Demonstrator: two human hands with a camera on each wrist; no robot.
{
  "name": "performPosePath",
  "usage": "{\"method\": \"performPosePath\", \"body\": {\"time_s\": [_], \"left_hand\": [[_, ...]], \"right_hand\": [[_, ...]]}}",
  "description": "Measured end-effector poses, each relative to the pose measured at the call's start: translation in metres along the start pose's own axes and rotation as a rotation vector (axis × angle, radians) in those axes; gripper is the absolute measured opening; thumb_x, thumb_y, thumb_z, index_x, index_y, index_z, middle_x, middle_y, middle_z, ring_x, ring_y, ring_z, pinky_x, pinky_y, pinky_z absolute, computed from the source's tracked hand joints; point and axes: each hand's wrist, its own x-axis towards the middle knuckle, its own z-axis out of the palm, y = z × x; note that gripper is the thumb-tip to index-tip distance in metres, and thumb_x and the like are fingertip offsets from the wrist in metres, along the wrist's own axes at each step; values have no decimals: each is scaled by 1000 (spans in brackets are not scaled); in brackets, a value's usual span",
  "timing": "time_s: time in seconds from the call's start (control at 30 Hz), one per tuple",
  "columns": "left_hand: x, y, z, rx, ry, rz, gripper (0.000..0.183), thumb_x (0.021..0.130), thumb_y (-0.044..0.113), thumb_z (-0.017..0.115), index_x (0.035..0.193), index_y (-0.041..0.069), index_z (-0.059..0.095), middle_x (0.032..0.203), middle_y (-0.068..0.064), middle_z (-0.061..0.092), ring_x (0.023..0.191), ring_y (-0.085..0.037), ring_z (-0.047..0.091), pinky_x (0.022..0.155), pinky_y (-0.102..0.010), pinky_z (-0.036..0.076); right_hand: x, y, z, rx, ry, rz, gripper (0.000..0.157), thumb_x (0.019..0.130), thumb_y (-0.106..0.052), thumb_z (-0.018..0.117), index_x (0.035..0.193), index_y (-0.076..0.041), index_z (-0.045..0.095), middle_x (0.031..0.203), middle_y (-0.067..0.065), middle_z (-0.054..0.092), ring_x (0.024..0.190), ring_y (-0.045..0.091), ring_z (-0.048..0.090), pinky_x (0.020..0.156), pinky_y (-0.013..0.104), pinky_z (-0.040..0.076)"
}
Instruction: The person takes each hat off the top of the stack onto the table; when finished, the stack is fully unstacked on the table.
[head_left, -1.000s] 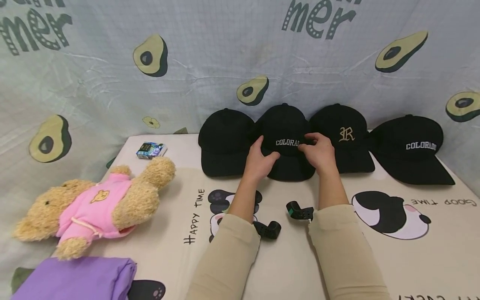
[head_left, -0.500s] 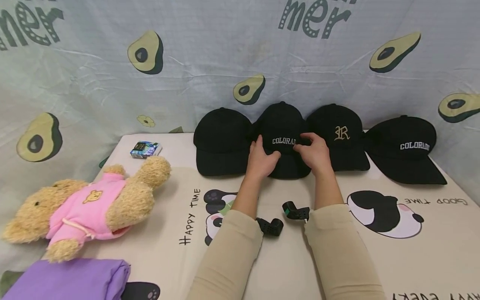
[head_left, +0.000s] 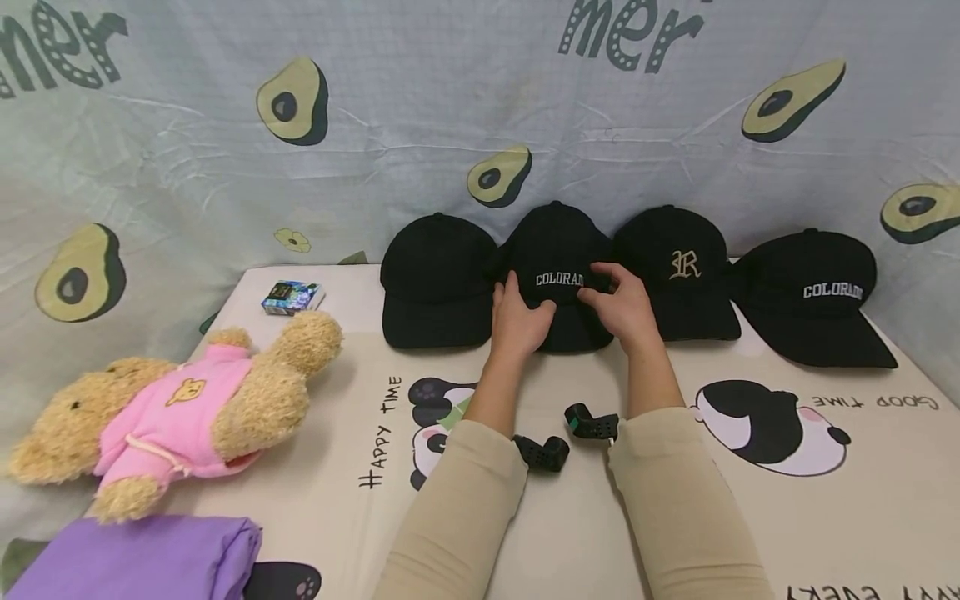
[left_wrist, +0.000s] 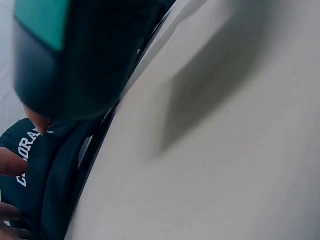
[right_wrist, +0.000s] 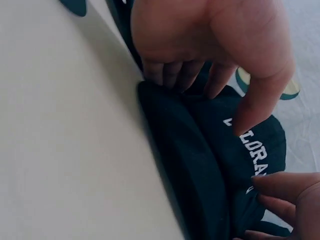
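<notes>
A black baseball cap [head_left: 557,237] with white "COLORADO" lettering stands second from the left in a row of black caps. My left hand [head_left: 520,319] grips its left side, thumb over the front near the brim. On the opposite side my right hand [head_left: 626,307] holds it, index finger and thumb at the end of the lettering. In the right wrist view, the left hand's fingers [right_wrist: 170,75] curl at the side of the crown. The left wrist view shows the lettered cap [left_wrist: 47,155] partly behind a dark wrist device [left_wrist: 90,60].
A plain black cap [head_left: 438,258] sits left; a cap with a gold "R" [head_left: 671,267] and another "COLORADO" cap [head_left: 813,292] sit right. A teddy bear [head_left: 202,408] in pink, a small box [head_left: 292,297] and folded purple cloth [head_left: 142,558] lie left. A printed curtain [head_left: 405,100] hangs behind.
The "COLORADO" cap between my hands has shifted slightly left, with both hands moving along. The plain cap beside it has also shifted a little left. The head view has turned slightly.
</notes>
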Motion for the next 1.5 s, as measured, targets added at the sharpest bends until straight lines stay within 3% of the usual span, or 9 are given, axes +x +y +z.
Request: {"method": "performPosePath", "body": {"time_s": [0.23, 0.5, 1.07, 1.5], "left_hand": [[4, 0, 3, -68, 35, 19, 81, 93, 22, 62, 165, 13, 26, 172, -17, 17, 157, -35, 25, 125, -47, 29], [3, -4, 1, -95, 49, 6, 79, 92, 21, 61, 164, 15, 29, 173, -13, 19, 158, -31, 25, 126, -45, 28], [8, -8, 0, -126, 2, 32, 83, 90, 22, 62, 165, 16, 28, 174, -12, 15, 159, -32, 22, 126, -46, 27], [7, -10, 0, -108, -9, 41, 83, 91, 20, 63, 165, 16, 27, 174, -12, 14, 159, -31, 22, 126, -45, 27]], "right_hand": [[4, 7, 1, 7, -3, -67, 56, 98, -17, 66, 152, -11, 51, 167, 13, 34, 156, 38, 27, 126, 54, 26], [3, 14, 3, 35, -9, -69, 56, 99, -18, 65, 152, -11, 50, 168, 12, 32, 157, 37, 25, 127, 51, 25], [6, 17, 3, 6, -35, -89, 56, 100, -20, 64, 153, -9, 48, 168, 14, 32, 159, 37, 21, 127, 52, 22], [5, 18, 8, 26, 29, -91, 51, 100, -18, 62, 149, -7, 53, 164, 15, 39, 156, 38, 27, 127, 50, 25]]}}
